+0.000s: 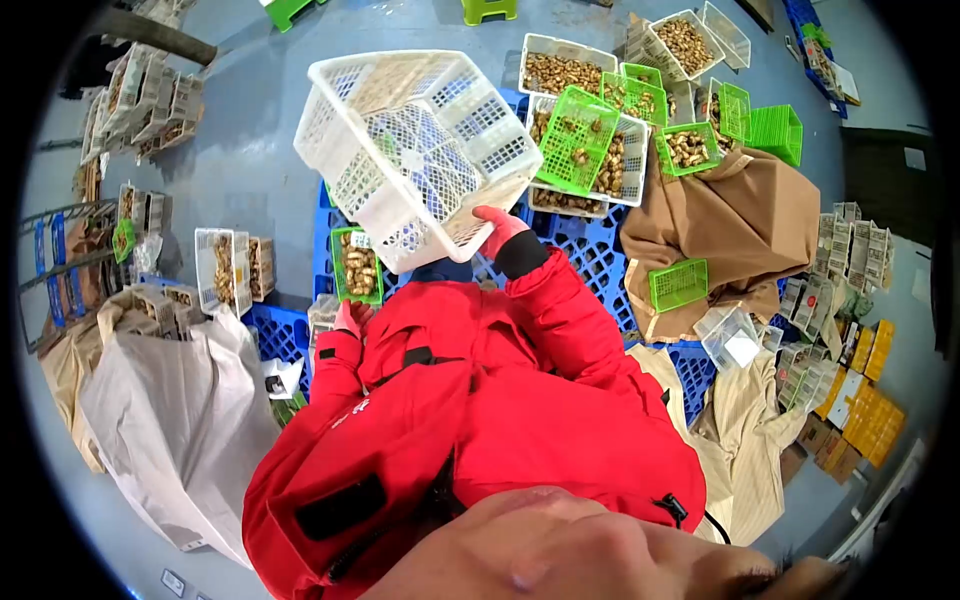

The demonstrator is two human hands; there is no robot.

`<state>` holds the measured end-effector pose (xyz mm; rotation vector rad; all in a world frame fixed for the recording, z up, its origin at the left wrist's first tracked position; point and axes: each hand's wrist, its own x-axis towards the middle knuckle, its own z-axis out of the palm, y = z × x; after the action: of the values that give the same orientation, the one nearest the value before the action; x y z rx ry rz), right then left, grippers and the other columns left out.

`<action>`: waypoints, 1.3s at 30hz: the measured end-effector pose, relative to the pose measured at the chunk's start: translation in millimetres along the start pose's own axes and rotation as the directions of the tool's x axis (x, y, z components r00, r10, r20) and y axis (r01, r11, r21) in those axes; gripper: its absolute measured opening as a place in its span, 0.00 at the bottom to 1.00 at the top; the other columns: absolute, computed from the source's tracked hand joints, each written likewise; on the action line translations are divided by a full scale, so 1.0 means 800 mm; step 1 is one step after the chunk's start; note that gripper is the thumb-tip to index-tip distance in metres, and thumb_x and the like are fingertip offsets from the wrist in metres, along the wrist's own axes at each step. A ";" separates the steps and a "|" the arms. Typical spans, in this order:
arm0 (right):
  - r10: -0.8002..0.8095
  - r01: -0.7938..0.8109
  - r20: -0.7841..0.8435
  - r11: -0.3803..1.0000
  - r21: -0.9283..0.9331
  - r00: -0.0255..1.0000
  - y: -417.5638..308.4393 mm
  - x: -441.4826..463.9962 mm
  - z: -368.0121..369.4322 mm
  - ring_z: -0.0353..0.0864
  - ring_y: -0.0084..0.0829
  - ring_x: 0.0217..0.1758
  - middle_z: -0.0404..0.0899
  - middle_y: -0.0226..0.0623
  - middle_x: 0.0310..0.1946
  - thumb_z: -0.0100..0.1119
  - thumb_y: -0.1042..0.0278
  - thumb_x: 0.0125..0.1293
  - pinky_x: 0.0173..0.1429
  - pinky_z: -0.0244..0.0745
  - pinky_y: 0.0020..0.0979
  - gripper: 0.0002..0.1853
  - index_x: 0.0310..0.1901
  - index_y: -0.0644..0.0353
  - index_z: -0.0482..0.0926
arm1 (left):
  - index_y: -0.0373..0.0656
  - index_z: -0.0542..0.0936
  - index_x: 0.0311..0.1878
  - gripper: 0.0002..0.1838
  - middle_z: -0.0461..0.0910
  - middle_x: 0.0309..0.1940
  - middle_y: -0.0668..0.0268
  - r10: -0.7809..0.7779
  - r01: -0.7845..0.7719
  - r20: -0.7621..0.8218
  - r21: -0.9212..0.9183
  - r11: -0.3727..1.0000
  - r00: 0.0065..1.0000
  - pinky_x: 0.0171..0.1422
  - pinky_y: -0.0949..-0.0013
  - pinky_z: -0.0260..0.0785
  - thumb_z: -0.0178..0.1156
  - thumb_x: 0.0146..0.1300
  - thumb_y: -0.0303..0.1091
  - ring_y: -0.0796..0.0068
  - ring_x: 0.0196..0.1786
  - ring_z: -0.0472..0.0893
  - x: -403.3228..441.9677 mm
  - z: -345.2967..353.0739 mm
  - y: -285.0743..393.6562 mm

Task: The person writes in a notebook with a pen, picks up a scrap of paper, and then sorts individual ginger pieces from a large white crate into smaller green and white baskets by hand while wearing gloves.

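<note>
A large white plastic crate, with latticed sides and some dirt marks, is raised and tilted in front of me. Its inside faces up and I see no contents. My right hand grips its near right rim, fingers closed over the edge. Lower left, my left hand is at the near end of a small green basket. That basket contains brown-and-pale bulb-like pieces. The left fingers are partly hidden, so whether they hold the basket's edge is unclear.
Blue pallets lie around me. Ahead right are white crates and green baskets of the same pieces. A brown cloth carries another green basket. Grey sheeting drapes a stack at left; yellow boxes stand far right.
</note>
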<state>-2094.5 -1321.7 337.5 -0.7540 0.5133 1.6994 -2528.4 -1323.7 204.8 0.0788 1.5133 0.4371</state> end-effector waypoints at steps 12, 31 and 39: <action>-0.027 0.032 -0.102 0.998 0.054 0.994 -0.204 0.192 0.112 0.74 0.44 0.50 0.76 0.46 0.45 0.51 0.73 0.59 0.59 0.67 0.44 0.15 0.49 0.64 0.69 | 0.40 0.60 0.63 0.32 0.60 0.64 0.54 0.088 -0.081 0.109 -0.066 0.994 0.990 0.65 0.56 0.55 0.41 0.65 0.55 0.55 0.64 0.63 0.040 0.218 0.263; -0.487 0.391 -0.283 0.857 -0.334 0.826 -0.647 0.469 0.224 0.77 0.36 0.23 0.75 0.42 0.24 0.58 0.70 0.52 0.25 0.75 0.40 0.09 0.33 0.64 0.72 | 0.38 0.56 0.65 0.36 0.58 0.65 0.53 0.121 -0.122 0.064 0.018 0.992 0.991 0.65 0.57 0.57 0.41 0.64 0.58 0.56 0.65 0.61 0.206 0.539 0.507; -0.709 -0.265 -0.092 -0.138 -0.954 0.699 -0.828 0.535 0.399 0.81 0.36 0.33 0.81 0.43 0.26 0.60 0.49 0.45 0.38 0.73 0.34 0.20 0.29 0.60 0.81 | 0.38 0.59 0.63 0.34 0.62 0.62 0.53 0.148 -0.148 -0.011 -0.006 0.989 0.989 0.64 0.58 0.58 0.42 0.64 0.56 0.56 0.64 0.64 0.221 0.659 0.636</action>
<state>-1585.4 -642.4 287.3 -2.5222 -0.7901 0.9992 -2132.6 -683.5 236.7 0.1848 1.5218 0.5627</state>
